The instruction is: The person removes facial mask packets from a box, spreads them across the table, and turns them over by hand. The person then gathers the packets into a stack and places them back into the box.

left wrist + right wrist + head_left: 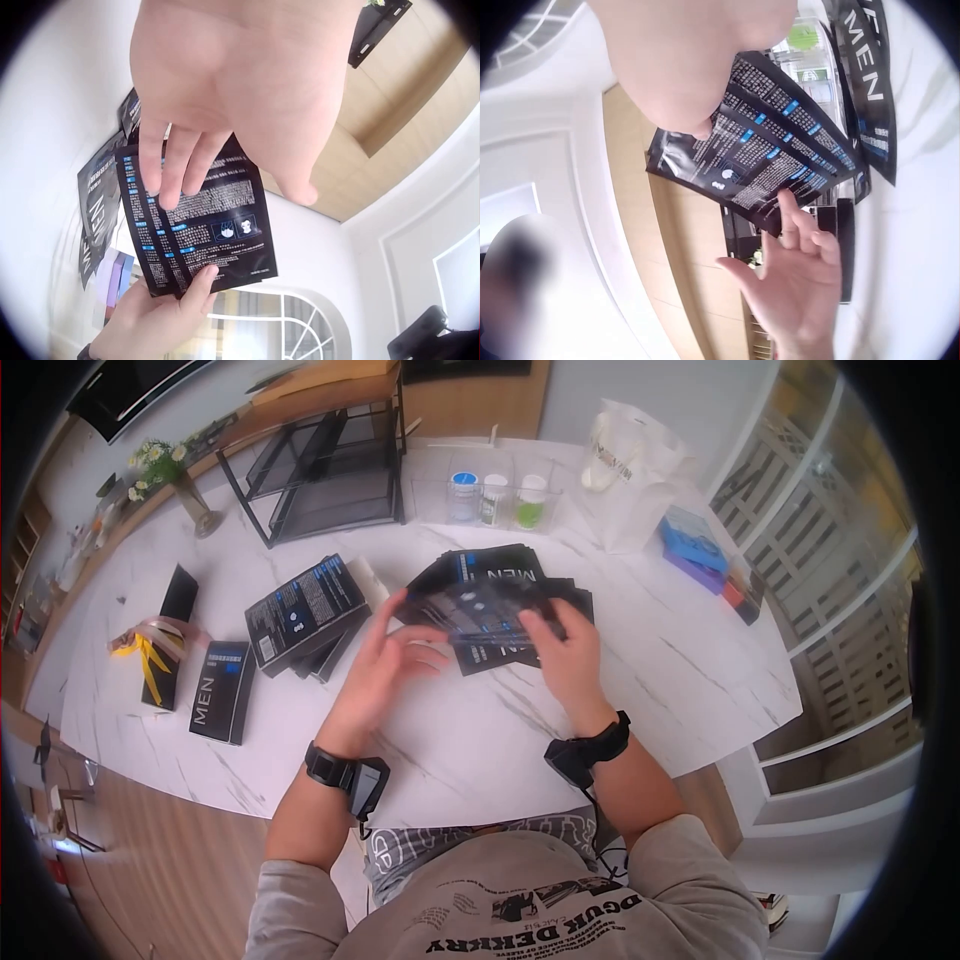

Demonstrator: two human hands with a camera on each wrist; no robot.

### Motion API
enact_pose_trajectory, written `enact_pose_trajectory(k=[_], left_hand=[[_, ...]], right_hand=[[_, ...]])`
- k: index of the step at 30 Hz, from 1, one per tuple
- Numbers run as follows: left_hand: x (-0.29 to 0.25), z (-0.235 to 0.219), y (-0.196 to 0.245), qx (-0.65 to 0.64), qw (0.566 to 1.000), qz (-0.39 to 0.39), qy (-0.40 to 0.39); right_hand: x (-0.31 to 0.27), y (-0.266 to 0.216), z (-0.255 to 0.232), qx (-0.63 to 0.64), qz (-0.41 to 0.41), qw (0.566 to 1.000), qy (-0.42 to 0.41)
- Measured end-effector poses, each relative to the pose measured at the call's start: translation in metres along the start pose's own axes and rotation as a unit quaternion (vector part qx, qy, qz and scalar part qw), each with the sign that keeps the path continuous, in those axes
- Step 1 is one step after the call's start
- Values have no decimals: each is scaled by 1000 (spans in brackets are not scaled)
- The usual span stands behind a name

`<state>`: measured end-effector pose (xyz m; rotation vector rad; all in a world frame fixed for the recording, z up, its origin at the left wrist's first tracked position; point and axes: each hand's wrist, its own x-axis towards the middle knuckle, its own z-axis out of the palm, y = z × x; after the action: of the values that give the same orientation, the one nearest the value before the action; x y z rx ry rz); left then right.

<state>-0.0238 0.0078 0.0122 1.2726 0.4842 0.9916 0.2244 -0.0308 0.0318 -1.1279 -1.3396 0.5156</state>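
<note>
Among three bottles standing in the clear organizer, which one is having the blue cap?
The left bottle; its cap is blue, while the middle bottle and the right bottle both have white caps.

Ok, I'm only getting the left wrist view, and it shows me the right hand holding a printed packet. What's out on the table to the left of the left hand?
Observer: The head view shows dark boxes there, some of them stacked, past the left hand.
Operator: Got it. And farther back, beyond the packet pile?
Observer: Three capped bottles, standing in a clear holder.
</note>
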Motion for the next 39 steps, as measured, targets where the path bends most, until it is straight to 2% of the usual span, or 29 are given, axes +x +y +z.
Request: enact_pose_trajectory(k=[1, 2, 3, 6, 7, 10, 11, 18, 21, 23, 24, 26, 27, 30, 31, 35, 38, 39], left_hand=[[1, -7, -5, 31, 999, -4, 42], [2, -11, -11, 62, 994, -8, 86], [3, -10, -16, 56, 990, 11, 132], [4, -14, -19, 181, 982, -24, 58], [3, -6, -18, 130, 990, -12, 46], [-1, 0, -16, 63, 991, -108, 42], [-1, 6, -14, 42, 988, -116, 93], [6, -1, -16, 12, 976, -17, 217], [5, -11, -19, 157, 965, 1, 209], [4, -11, -18, 173, 962, -20, 209], [4, -11, -16, 181, 960, -29, 211], [4, -20, -15, 197, 966, -52, 162], [3, -20, -11, 204, 967, -64, 137], [0, -12, 1, 223, 966, -92, 88], [-1, -14, -1, 227, 967, -98, 57], [0, -16, -6, 210, 973, -74, 53], [3, -8, 4, 41, 989, -79, 114], [3, -13, 2, 48, 989, -91, 108]], right_hand=[[3, 7, 0, 109, 76, 991, 12], [5, 13, -1, 216, 151, 964, 23], [7, 16, -1, 278, 170, 945, 17], [9, 15, -1, 397, 234, 887, -10], [8, 16, 1, 403, 241, 883, -22], [0, 19, 11, 417, 266, 867, -58], [-1, 18, 13, 420, 276, 862, -68], [2, 37, 5, 373, 313, 845, -222], [2, 45, 0, 306, 312, 860, -261], [5, 47, -6, 251, 318, 870, -282], [7, 46, -9, 276, 326, 862, -274], [11, 40, -15, 326, 343, 842, -261], [10, 39, -14, 301, 329, 850, -280], [4, 27, -8, 144, 264, 861, -410], [0, 27, -4, 92, 275, 860, -421], [-9, 32, 8, 111, 269, 879, -377], [-5, 38, 6, 199, 274, 895, -289], [-3, 35, 6, 249, 295, 888, -249]])
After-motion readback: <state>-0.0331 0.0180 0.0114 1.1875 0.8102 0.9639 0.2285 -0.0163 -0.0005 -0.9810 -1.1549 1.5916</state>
